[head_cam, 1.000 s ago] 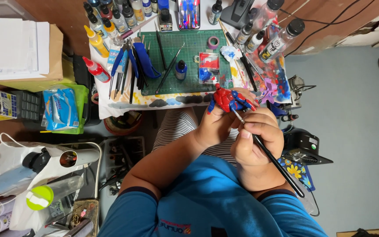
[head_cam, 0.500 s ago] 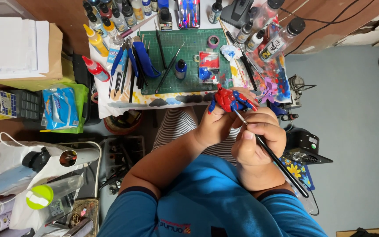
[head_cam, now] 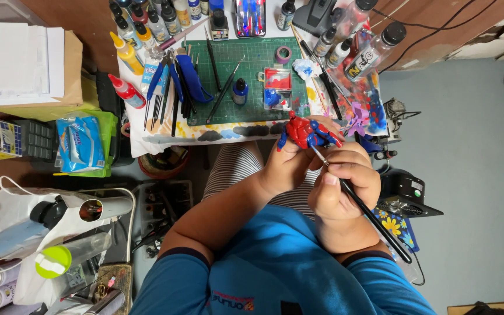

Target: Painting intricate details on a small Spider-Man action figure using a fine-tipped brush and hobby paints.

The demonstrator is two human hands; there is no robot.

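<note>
My left hand [head_cam: 285,168] grips a small red and blue figurine [head_cam: 305,132] from below, holding it over my lap just in front of the desk edge. My right hand [head_cam: 345,182] holds a thin black paintbrush [head_cam: 364,207] like a pen, with its tip touching the figurine's right side. The brush handle runs down and to the right past my wrist. Both hands rest close together, almost touching.
A green cutting mat [head_cam: 246,81] on the desk carries brushes, a small blue paint jar [head_cam: 240,91] and a red and blue palette [head_cam: 277,88]. Paint bottles [head_cam: 147,23] line the back. A bag [head_cam: 24,233], tissue pack [head_cam: 80,143] and boxes crowd the left floor.
Both hands and the figurine have barely shifted. The brush tip stays on the figurine with only tiny movement.
</note>
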